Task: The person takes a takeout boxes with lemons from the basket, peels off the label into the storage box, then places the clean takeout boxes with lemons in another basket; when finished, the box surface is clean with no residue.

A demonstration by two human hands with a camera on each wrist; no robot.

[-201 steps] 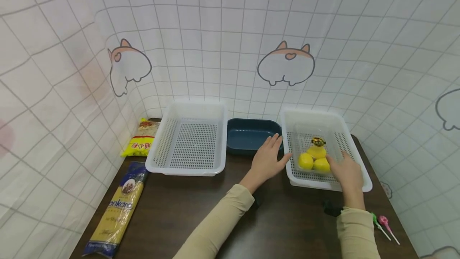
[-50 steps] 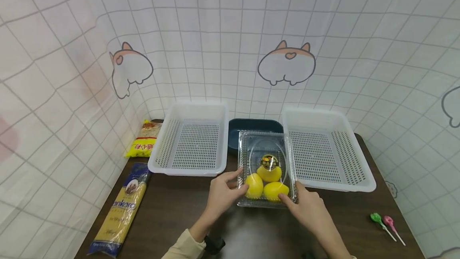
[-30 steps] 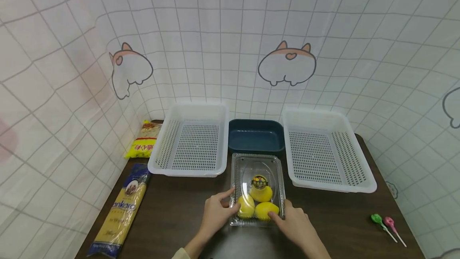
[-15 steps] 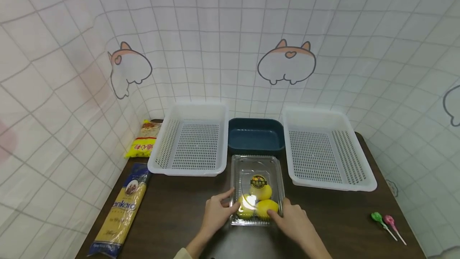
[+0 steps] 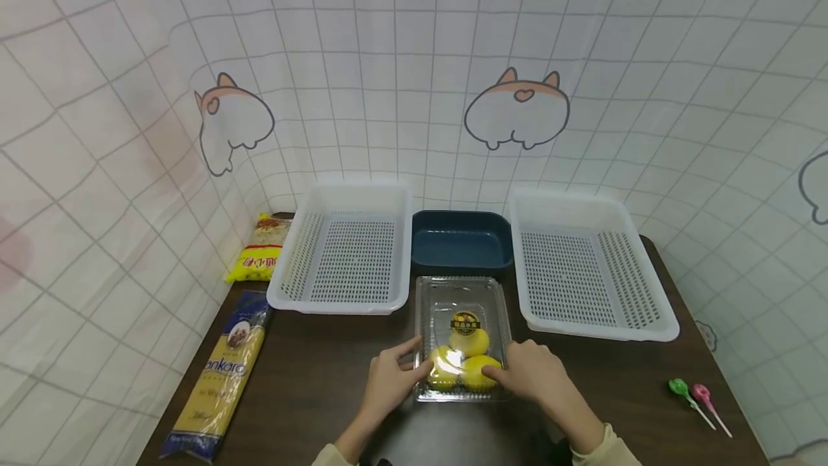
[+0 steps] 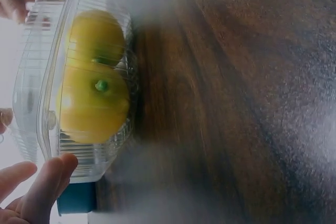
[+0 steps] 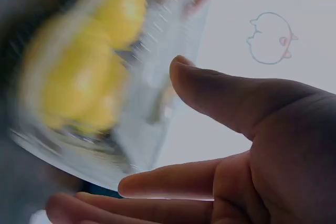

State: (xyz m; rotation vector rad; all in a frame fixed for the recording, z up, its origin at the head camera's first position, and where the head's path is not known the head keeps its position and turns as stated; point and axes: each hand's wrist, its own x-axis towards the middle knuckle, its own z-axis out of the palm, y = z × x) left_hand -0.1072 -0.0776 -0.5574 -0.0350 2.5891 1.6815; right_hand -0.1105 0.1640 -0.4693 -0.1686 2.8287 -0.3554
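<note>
A clear plastic box point(image 5: 456, 300) with a lid and a round black and gold label lies flat on the dark table. Inside it are three yellow lemons point(image 5: 479, 372). My left hand point(image 5: 388, 383) holds the box's left edge, thumb over the lid and fingers against the side. In the left wrist view, fingertips point(image 6: 65, 166) touch the rim. My right hand point(image 5: 533, 372) is at the box's right edge. The right wrist view shows that hand point(image 7: 273, 145) with its fingers straight and thumb spread, nothing gripped; the box is blurred there.
White perforated baskets stand at the back left point(image 5: 336, 306) and back right point(image 5: 601, 329), with a dark blue dish point(image 5: 462, 268) between them. A yellow bag point(image 5: 259, 257) and a long pasta pack point(image 5: 220, 380) lie left. Green point(image 5: 679, 387) and pink point(image 5: 701, 394) lollipops lie right.
The lemon box came out of the right basket and was set down in front of the blue dish. In the last half second my right hand has loosened and shifted slightly up; the left stayed.
</note>
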